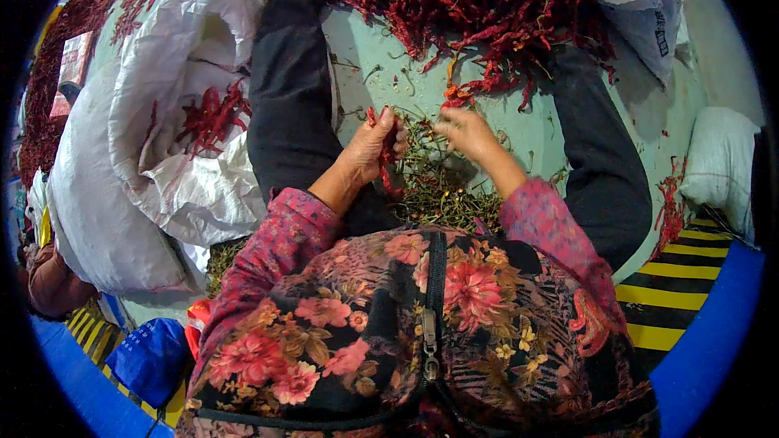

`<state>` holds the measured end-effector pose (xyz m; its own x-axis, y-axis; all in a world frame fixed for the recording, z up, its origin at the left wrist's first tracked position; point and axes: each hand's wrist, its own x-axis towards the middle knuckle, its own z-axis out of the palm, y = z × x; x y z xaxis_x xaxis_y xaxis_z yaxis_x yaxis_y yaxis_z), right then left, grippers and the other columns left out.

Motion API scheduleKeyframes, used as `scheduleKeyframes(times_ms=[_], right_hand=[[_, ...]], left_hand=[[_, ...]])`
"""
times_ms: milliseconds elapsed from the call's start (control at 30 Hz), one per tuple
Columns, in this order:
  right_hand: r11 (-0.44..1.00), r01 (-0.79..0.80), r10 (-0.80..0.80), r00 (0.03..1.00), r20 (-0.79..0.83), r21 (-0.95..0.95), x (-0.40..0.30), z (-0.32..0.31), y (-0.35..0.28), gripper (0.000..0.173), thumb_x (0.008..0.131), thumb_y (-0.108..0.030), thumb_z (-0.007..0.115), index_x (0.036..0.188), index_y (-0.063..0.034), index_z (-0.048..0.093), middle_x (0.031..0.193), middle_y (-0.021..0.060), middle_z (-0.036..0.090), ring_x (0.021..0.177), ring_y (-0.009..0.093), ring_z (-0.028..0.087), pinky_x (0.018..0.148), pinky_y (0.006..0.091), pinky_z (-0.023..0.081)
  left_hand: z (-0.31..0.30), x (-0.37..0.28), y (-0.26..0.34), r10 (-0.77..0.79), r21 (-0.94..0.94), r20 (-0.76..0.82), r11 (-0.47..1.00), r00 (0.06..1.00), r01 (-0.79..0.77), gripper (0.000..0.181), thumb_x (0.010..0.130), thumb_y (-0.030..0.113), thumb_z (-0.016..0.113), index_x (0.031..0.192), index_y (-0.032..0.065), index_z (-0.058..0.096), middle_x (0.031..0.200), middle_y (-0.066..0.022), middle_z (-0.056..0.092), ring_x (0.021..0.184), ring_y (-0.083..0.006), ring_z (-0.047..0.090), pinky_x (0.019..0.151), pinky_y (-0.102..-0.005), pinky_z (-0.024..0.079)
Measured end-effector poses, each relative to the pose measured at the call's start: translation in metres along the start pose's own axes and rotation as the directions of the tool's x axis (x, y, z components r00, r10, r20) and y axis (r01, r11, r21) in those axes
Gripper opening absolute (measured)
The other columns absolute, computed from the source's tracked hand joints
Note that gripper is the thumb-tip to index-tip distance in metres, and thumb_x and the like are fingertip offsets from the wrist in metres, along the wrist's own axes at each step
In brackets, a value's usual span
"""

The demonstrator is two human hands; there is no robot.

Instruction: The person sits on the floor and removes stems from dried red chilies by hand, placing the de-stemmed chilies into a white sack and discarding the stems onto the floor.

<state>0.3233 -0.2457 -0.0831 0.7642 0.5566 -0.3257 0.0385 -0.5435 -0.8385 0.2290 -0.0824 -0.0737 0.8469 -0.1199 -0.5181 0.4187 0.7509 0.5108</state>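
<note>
My left hand [372,145] is closed around dried red chilli peppers [388,165], whose ends stick out above the thumb and below the fist. To its right, my right hand [467,135] is blurred, with bent fingers. An orange-red chilli [455,95] shows right at its knuckles; whether the fingers grip it cannot be made out. Beneath both hands lies a heap of green-brown chilli stems [447,194] between my legs. A large pile of dried red chillies [468,0] spreads out beyond the hands.
An open white woven sack [146,134] with some chillies [213,118] inside stands left of my left leg [286,73]. Another white sack [645,12] is at the far right, and a stuffed one [721,164] lies nearer. Beside me is a blue bag [149,360]. A person's sleeve [58,280] shows at left.
</note>
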Motion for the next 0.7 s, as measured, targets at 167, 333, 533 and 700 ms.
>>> scheduleKeyframes(times_ms=[167,333,533,700], right_hand=[[0.618,0.068,-0.217,0.972,-0.087,-0.783,0.045,-0.010,0.003,0.021,0.067,-0.011,0.053,0.085,-0.0021,0.047,0.079,0.0150,0.046,0.071,0.032,0.051,0.057,0.0397,0.041],[0.818,0.091,-0.173,0.981,-0.092,-0.567,0.051,-0.019,0.005,0.023,0.067,-0.013,0.054,0.086,-0.0027,0.046,0.080,0.0160,0.050,0.071,0.028,0.053,0.057,0.0369,0.042],[0.902,-0.229,0.046,0.894,-0.447,-0.366,0.095,-0.019,0.005,0.040,0.062,-0.030,0.062,0.084,0.0017,0.051,0.080,0.0196,0.055,0.077,0.029,0.054,0.065,0.0357,0.042],[0.919,-0.275,0.209,0.947,-0.243,-0.281,0.096,-0.003,0.032,0.025,0.065,-0.024,0.055,0.076,-0.0015,0.053,0.067,0.0139,0.055,0.064,0.023,0.056,0.058,0.0336,0.043]], left_hand=[[-0.007,0.009,-0.009,0.090,0.187,-0.078,0.980,0.993,-0.074,0.019,0.072,0.024,0.056,0.069,0.0107,0.043,0.058,0.0014,0.043,0.051,-0.0103,0.041,0.045,-0.0234,0.035],[-0.014,0.006,0.002,0.064,0.048,-0.116,0.997,0.991,-0.059,0.018,0.074,0.020,0.054,0.066,0.0110,0.041,0.056,0.0020,0.039,0.050,-0.0103,0.040,0.044,-0.0238,0.035],[-0.016,0.018,-0.009,0.058,0.134,-0.080,0.990,0.995,-0.047,0.022,0.075,0.023,0.052,0.061,0.0121,0.038,0.053,0.0025,0.036,0.048,-0.0105,0.037,0.044,-0.0234,0.030],[-0.015,0.016,-0.007,0.060,0.091,-0.110,0.995,0.992,-0.050,0.025,0.074,0.024,0.053,0.057,0.0114,0.039,0.049,0.0018,0.036,0.044,-0.0096,0.035,0.041,-0.0228,0.028]])
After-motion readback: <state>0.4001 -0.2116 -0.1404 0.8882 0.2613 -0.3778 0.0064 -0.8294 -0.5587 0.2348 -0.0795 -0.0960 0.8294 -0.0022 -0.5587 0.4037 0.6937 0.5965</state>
